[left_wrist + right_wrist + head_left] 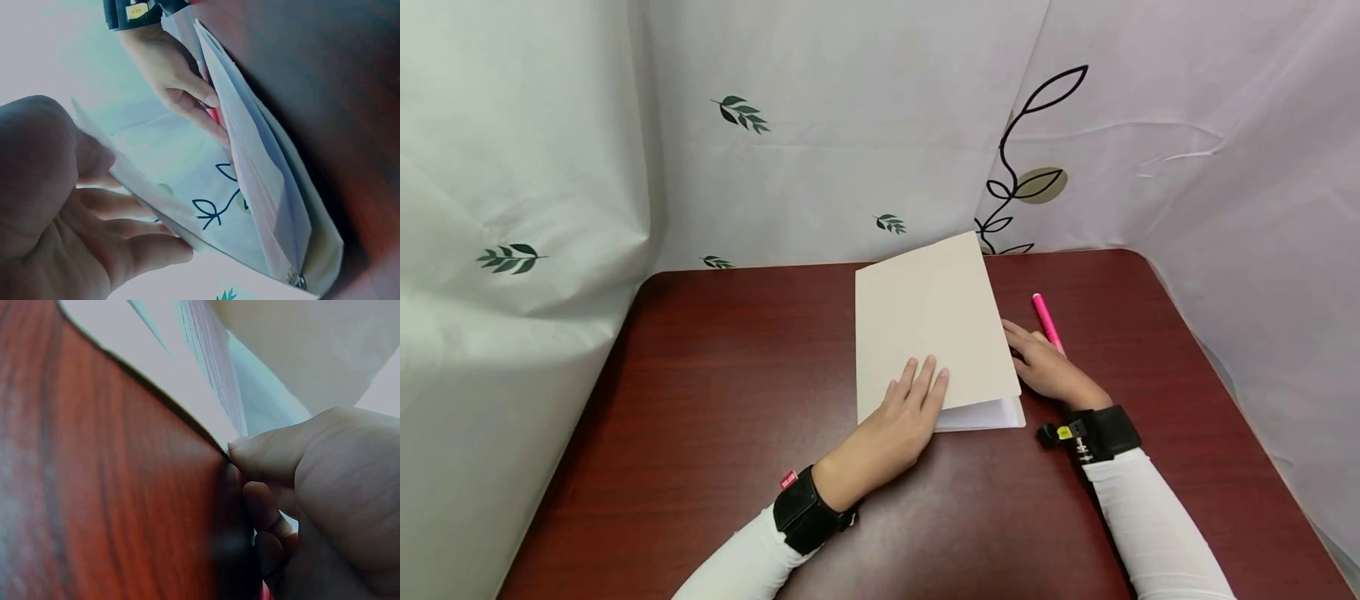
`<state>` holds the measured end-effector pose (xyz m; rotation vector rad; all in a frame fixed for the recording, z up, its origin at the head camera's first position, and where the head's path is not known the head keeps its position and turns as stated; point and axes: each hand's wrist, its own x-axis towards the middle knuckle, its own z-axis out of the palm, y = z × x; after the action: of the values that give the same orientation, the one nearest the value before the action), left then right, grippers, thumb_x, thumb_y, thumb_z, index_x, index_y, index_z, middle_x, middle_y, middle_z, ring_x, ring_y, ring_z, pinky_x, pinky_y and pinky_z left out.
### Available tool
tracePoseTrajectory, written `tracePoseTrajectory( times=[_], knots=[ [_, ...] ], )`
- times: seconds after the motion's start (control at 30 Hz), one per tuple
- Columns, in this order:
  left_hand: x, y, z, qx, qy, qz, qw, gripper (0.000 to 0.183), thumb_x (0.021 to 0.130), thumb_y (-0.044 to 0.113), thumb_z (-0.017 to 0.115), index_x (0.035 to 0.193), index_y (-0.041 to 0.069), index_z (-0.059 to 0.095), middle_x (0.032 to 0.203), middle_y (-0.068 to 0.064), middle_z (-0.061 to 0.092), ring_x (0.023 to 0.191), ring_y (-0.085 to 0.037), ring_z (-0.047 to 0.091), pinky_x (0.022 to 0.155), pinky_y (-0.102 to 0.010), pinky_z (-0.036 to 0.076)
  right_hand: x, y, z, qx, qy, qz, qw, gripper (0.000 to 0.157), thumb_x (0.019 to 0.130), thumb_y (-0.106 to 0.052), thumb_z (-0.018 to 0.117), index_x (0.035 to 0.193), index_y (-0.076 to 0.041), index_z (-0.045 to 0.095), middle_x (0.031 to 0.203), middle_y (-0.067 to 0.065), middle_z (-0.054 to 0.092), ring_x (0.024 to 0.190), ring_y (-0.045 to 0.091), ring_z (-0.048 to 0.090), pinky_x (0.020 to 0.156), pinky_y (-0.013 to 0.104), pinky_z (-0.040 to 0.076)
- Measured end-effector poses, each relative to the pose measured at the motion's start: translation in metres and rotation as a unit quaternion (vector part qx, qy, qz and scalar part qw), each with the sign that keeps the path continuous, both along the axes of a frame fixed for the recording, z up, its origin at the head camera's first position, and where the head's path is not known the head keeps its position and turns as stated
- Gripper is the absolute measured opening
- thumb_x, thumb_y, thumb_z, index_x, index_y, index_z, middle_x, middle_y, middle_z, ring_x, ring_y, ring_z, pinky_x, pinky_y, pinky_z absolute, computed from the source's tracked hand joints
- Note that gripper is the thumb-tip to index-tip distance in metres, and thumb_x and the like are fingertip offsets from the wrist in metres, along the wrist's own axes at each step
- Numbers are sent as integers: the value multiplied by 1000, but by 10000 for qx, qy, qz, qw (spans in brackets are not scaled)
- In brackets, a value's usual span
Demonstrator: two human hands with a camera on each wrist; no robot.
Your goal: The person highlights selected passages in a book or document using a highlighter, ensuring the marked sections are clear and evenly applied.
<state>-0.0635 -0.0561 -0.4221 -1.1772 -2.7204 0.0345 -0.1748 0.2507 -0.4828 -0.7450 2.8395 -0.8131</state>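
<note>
A cream cardboard file folder [925,321] lies near the far edge of the table, its front cover partly lifted along the right side. White sheets [977,415] show inside, and a small metal fastener [297,278] sits near the spine in the left wrist view. My left hand [901,421] rests on the lower part of the front cover with straight fingers. At the folder's right edge, my right hand [1054,371] pinches the lower cover's edge, thumb tip [244,447] on the rim and the other fingers curled below. The raised cover hides some fingertips in the head view.
A pink marker [1047,321] lies just beyond the right hand, partly covered by it. The dark red wooden table [730,358] ends at a white curtain [820,125] with leaf prints. Black wrist straps [808,510] sit over white sleeves.
</note>
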Motion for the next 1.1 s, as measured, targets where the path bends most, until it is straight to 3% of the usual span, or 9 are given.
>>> tracePoseTrajectory(
  times=[0.13,0.37,0.47,0.67,0.87,1.1],
  knots=[
    [4,-2,0,330,-165,159,9992,55,107,-1,41,160,-6,25,165,-31,25,151,-47,33,105,-49,53,0,0,-1,-11,107,80,9999,57,102,-3,59,157,-2,42,165,20,35,112,37,55,92,46,44],
    [12,-2,0,772,126,462,9959,55,107,-2,37,159,-10,22,163,-35,27,148,-47,39,100,-48,56,2,1,0,68,38,1,10000,58,101,-2,58,155,4,41,165,21,35,116,40,55,98,51,45],
    [14,-3,0,1079,-98,565,9925,59,105,-5,40,160,-9,19,164,-35,25,149,-48,35,101,-51,55,2,1,0,71,95,0,9999,57,101,-2,58,154,5,42,164,21,36,114,40,55,97,51,46],
    [17,-6,1,1996,-596,791,9749,73,96,-14,47,161,-7,16,165,-34,21,151,-48,30,106,-55,49,2,0,1,141,-37,-88,9999,58,102,-4,58,156,3,40,166,19,34,113,37,54,96,49,45],
    [15,-16,3,2702,-141,690,9602,70,93,-15,52,157,-13,24,161,-35,32,152,-43,33,118,-47,37,1,0,2,273,-219,-143,9993,59,103,-7,58,158,1,38,168,17,31,111,34,52,93,46,44],
    [12,-27,4,3112,18,533,9489,77,86,-15,56,156,-15,24,159,-36,33,151,-39,36,113,-45,43,1,0,1,295,-238,-144,9992,60,103,-8,58,159,0,36,168,17,31,115,35,51,96,48,44]
  ],
)
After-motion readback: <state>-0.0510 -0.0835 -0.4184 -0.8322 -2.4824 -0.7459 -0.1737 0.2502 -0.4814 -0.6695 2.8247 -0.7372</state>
